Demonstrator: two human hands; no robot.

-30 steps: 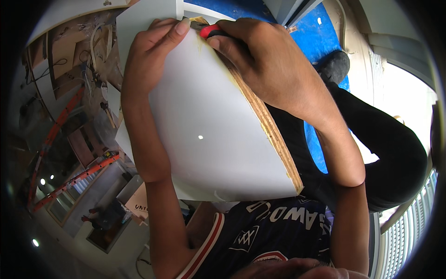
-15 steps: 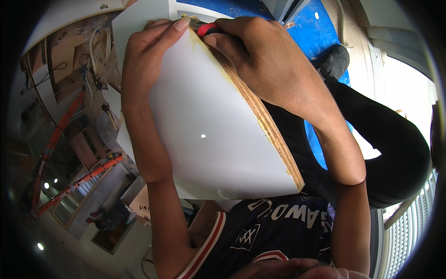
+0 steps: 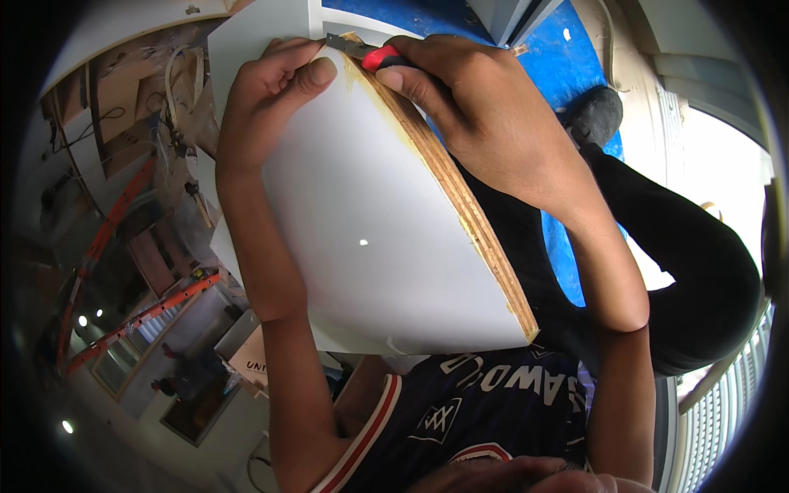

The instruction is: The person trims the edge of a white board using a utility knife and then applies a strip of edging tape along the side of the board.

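Observation:
A white-faced plywood panel [image 3: 362, 214] lies in front of me, its bare layered edge running down the right side. Yellowish residue, perhaps glue, streaks that edge, densest at the far corner. My right hand [image 3: 485, 107] grips the red and black handle of a utility knife [image 3: 380, 57]. Its grey metal blade lies across the far end of the plywood edge, tip beside my left fingers. My left hand [image 3: 267, 99] is closed on the panel's far left side, thumb on the white face and fingers bent; their undersides are hidden.
Blue floor covering [image 3: 546, 74] lies beyond the panel, near my dark shoe [image 3: 596, 115]. An orange ladder [image 3: 123, 218] and a cardboard box [image 3: 251, 359] are at left. A person in dark clothes [image 3: 193, 374] is in the lower-left background.
The knife and my right hand have shifted slightly right and nearer to me. My left thumb has slid back from the blade, leaving more of the metal in view.

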